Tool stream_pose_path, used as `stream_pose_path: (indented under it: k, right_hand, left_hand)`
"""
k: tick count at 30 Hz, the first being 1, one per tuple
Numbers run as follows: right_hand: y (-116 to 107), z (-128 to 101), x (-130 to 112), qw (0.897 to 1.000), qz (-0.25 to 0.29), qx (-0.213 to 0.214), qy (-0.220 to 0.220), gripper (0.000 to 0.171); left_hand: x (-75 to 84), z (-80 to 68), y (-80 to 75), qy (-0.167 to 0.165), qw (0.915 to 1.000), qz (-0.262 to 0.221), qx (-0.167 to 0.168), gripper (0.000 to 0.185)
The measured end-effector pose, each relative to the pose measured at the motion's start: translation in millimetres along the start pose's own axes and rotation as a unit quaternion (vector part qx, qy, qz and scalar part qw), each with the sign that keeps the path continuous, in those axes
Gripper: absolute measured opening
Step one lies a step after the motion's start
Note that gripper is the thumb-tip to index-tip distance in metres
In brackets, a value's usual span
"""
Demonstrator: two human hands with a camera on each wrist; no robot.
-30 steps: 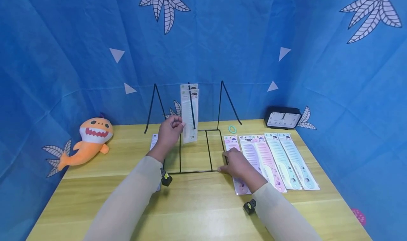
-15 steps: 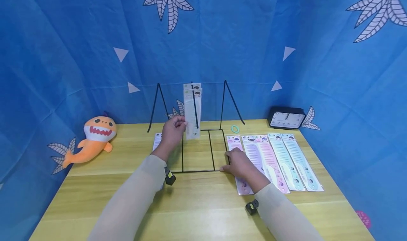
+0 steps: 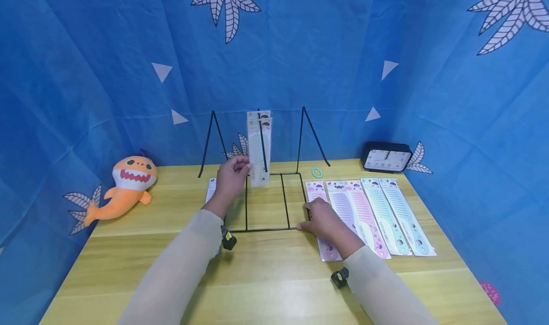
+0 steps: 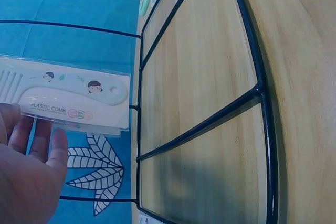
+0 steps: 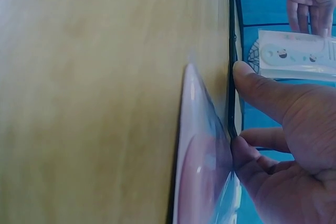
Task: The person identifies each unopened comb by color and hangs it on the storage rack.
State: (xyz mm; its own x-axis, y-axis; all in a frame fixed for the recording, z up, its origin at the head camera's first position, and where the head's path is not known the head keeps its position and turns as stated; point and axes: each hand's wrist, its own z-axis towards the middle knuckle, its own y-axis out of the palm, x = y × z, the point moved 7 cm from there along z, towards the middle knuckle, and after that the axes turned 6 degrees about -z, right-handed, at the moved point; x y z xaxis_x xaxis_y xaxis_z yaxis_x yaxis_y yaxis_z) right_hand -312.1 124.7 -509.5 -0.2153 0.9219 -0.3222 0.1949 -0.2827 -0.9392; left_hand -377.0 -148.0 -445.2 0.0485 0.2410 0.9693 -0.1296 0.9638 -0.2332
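Two packaged plastic combs (image 3: 258, 146) hang one in front of the other on the middle hook of a black wire display rack (image 3: 268, 229). My left hand (image 3: 231, 177) pinches the lower left edge of the front comb's pack, thumb in front and fingers behind, as the left wrist view shows. The pack reads "PLASTIC COMB" (image 4: 50, 109). My right hand (image 3: 322, 220) holds the near right corner of the rack's base, its thumb and fingertips against the wire (image 5: 232, 98) in the right wrist view. The rack's two outer hooks carry nothing.
Several packaged combs, pink (image 3: 364, 215), purple (image 3: 341, 206) and green (image 3: 386, 218), lie right of the rack. Another pack (image 3: 211, 187) is partly hidden by my left arm. A green ring (image 3: 317, 172), black clock (image 3: 386, 157) and orange shark plush (image 3: 130, 187) stand around.
The head view has shifted slightly, moving the whole scene a little. Both hands, the rack and the hanging combs stay in place.
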Motion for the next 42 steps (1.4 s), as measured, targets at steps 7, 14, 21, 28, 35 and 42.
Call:
stream_pose_path:
  k: [7, 14, 21, 28, 35, 42]
  right_hand:
    - [5.0, -0.5, -2.6, 1.000, 0.006, -0.003, -0.002, 0.077]
    - [4.2, -0.9, -4.1, 1.000, 0.001, -0.002, -0.005, 0.077]
    - [4.2, -1.0, -3.5, 1.000, 0.010, -0.002, -0.008, 0.077]
    - [-0.3, -0.8, -0.5, 1.000, 0.007, 0.001, -0.005, 0.078]
    - [1.4, -1.1, 0.1, 1.000, 0.016, -0.001, -0.007, 0.078]
    - [-0.6, -0.6, -0.3, 1.000, 0.011, 0.000, -0.002, 0.078]
  left_hand:
    - [-6.8, -14.3, -26.8, 0.009, 0.9993, 0.035, 0.013, 0.030]
    - [-18.1, -32.4, -70.9, -0.057, 0.9897, 0.131, 0.001, 0.045]
    - [-64.1, -44.5, -97.0, -0.174, 0.9415, 0.285, -0.040, 0.048]
    - [-79.1, -52.8, -93.2, -0.190, 0.9229, 0.334, -0.030, 0.052]
    - [-79.9, -52.5, -87.1, -0.187, 0.9142, 0.360, -0.012, 0.074]
    - [-79.7, -46.6, -92.9, -0.191, 0.9069, 0.375, -0.026, 0.058]
